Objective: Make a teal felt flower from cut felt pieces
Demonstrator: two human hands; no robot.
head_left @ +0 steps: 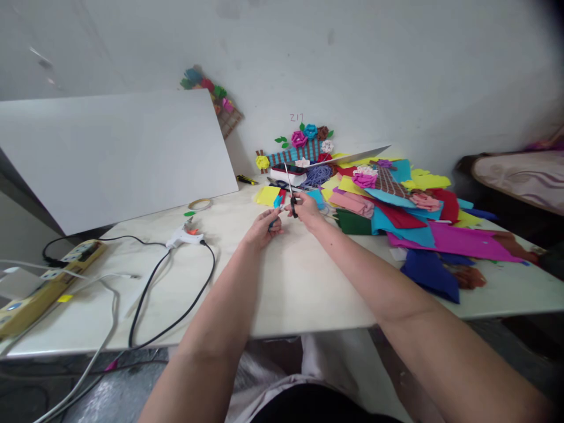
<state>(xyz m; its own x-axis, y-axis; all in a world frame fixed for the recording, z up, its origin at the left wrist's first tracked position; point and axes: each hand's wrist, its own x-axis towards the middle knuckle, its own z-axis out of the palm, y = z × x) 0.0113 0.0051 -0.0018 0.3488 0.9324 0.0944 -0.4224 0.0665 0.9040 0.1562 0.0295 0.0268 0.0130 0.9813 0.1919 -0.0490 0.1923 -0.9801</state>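
Observation:
My right hand grips a pair of scissors by the black handles, with the blades pointing up and away from me. Close beside it on the left, my left hand has its fingers closed on a small blue piece of paper. Both hands are over the middle of the white table. A yellow sheet of paper lies just behind them. I cannot tell whether the scissor blades touch the blue piece.
Folded coloured paper is heaped on the right. A white glue gun with a black cord lies left, near a power strip. A white board leans on the wall. Paper flowers and a yellow cutter are at the back.

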